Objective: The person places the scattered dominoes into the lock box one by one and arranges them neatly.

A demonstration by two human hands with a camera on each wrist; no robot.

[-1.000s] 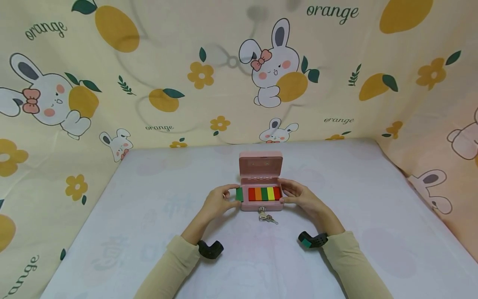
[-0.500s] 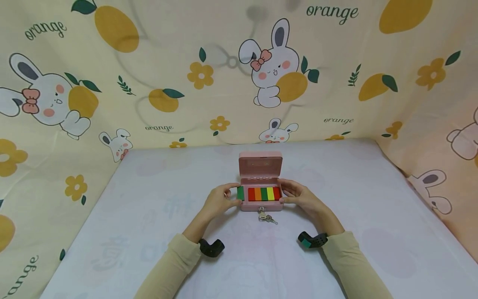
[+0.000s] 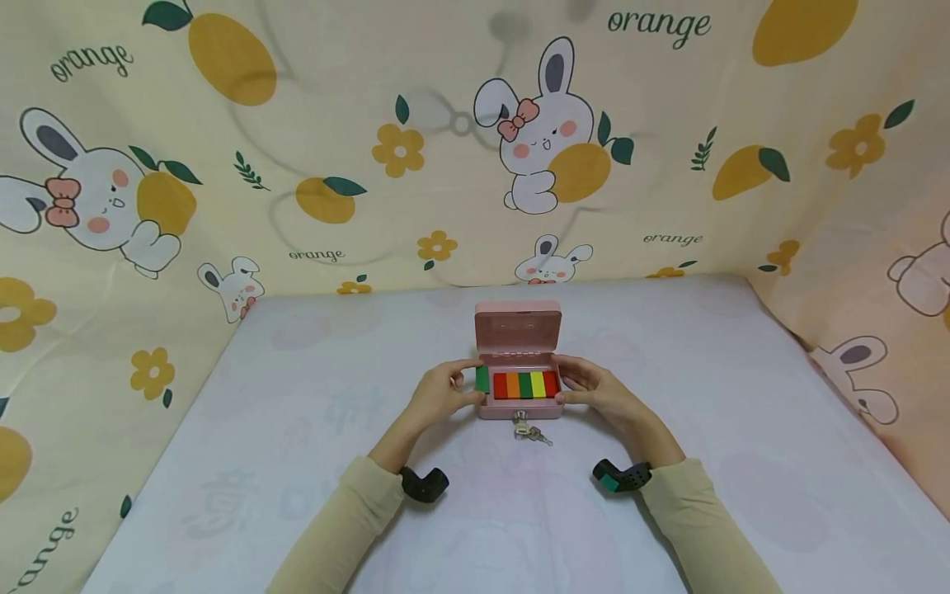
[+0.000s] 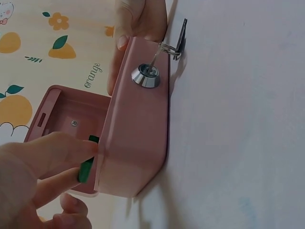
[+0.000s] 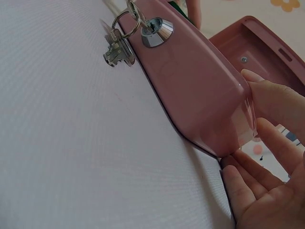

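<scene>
A pink lockable metal box [image 3: 500, 410] stands on the table with its lid [image 3: 518, 328] raised. Inside lies a row of coloured blocks [image 3: 525, 385] in red, orange, green and yellow. At the box's left end, my left hand [image 3: 434, 398] pinches a green block [image 3: 482, 379] between thumb and fingers. In the left wrist view that green block [image 4: 86, 169] is tilted at the rim, partly hidden by the fingers. My right hand [image 3: 607, 398] grips the box's right end, its thumb on the rim in the right wrist view and its fingers along the side.
Keys on a ring [image 3: 536, 434] hang from the lock [image 4: 146, 76] at the box's front. A white cloth [image 3: 312, 462] covers the table. Behind it rises a cream backdrop [image 3: 416, 74] printed with rabbits and oranges.
My left hand has shifted slightly right, bringing the green block from outside the left edge to over the box's left end, where it looks narrower. The right hand and the box have stayed put.
</scene>
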